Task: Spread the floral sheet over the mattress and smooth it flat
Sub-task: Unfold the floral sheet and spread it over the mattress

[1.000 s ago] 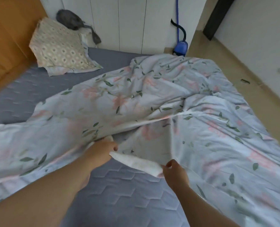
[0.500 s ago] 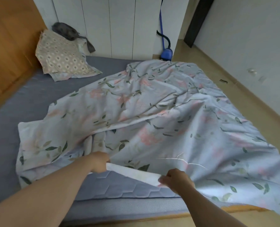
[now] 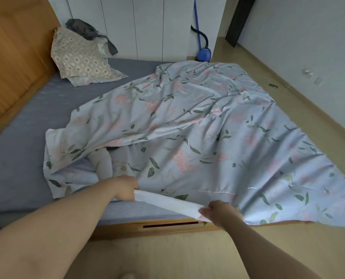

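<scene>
The pale blue floral sheet (image 3: 187, 121) lies crumpled across the right and middle of the grey quilted mattress (image 3: 22, 158). Its right side hangs over the bed's edge onto the floor. My left hand (image 3: 125, 187) and my right hand (image 3: 220, 213) both grip the sheet's near white hem, stretched between them above the mattress's front edge. A folded flap of the sheet lies on the left, and bare mattress shows to the left and at the back.
A patterned pillow (image 3: 81, 59) with a dark grey cloth (image 3: 85, 31) on it sits at the back left by the wooden headboard (image 3: 12, 57). White wardrobe doors (image 3: 139, 27) stand behind. A blue vacuum (image 3: 203, 54) rests by them. The wooden bed frame (image 3: 167, 226) borders the floor.
Both hands have pulled the hem back toward me, past the mattress's front edge. The view has drawn back, and the bed frame and floor now show.
</scene>
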Motion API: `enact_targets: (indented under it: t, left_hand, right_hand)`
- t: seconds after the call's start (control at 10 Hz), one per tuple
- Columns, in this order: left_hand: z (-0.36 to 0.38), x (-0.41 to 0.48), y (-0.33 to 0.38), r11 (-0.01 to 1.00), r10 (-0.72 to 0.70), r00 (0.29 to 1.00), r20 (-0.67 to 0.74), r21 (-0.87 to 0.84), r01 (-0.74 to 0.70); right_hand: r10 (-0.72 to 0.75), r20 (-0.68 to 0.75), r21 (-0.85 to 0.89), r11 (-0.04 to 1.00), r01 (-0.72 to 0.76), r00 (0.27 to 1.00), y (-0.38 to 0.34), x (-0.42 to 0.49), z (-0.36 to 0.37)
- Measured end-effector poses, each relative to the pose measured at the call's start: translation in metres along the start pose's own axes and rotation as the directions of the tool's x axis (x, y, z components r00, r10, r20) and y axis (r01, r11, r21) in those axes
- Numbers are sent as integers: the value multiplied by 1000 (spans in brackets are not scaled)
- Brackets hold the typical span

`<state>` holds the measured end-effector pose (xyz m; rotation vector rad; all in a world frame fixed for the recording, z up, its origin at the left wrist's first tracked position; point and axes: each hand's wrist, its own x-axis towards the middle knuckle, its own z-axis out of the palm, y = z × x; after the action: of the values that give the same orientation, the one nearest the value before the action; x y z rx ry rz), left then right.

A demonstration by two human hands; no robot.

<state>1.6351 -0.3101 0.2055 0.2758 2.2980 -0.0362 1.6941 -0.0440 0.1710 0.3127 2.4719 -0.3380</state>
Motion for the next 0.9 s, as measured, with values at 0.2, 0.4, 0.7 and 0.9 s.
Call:
enact_targets:
  t: [0.2, 0.4, 0.7, 0.9]
  left_hand:
    - [-6, -5, -5, 999, 42, 999, 25, 20, -42]
    - [-13, -1, -21, 977, 108, 946, -305, -143, -158]
    - [-47, -15, 14, 830, 21, 673, -740, -362, -424]
    - [-24, -30, 18, 987, 131, 990, -59, 104, -125]
  right_hand:
    - [58, -36, -17, 998, -59, 998, -10, -20, 9]
    - [87, -137, 18, 996, -85, 987, -28, -29, 27]
    - [108, -663, 135, 991, -23, 740, -6, -53, -76]
    - [1, -7, -121, 993, -2, 1000, -5, -50, 3]
